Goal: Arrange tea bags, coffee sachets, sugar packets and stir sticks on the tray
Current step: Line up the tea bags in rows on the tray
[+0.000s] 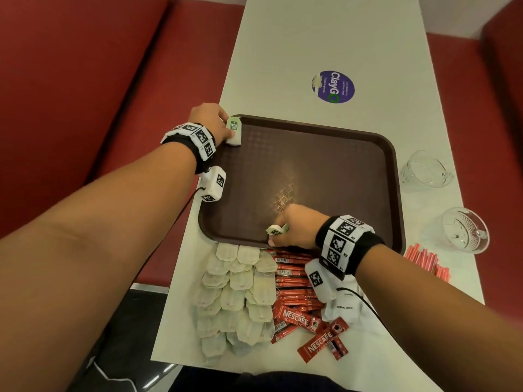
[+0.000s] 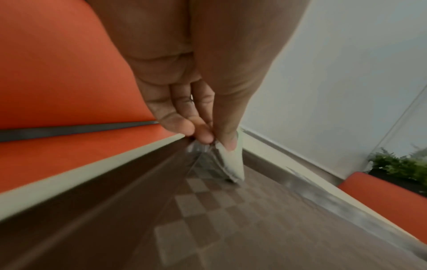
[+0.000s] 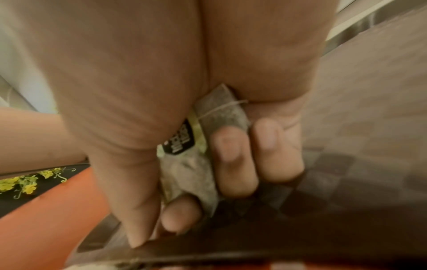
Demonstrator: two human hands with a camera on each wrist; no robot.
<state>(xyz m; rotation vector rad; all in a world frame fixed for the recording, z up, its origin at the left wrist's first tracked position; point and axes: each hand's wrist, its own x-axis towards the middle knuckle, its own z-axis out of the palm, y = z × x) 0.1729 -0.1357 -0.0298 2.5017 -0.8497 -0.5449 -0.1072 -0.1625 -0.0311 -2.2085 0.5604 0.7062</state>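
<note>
The left hand (image 1: 210,120) pinches a tea bag (image 1: 234,131) at the tray's (image 1: 390,154) far left corner to start a row, while the right hand (image 1: 295,226) has its fingers (image 3: 233,160) wrapped around another tea bag (image 3: 196,164), ready next.

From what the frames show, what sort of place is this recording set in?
Probably a canteen or fast-food dining booth: red upholstered bench seats flank a narrow white table, which carries a "ClayGo" clean-as-you-go sticker and a brown cafeteria tray.
</note>
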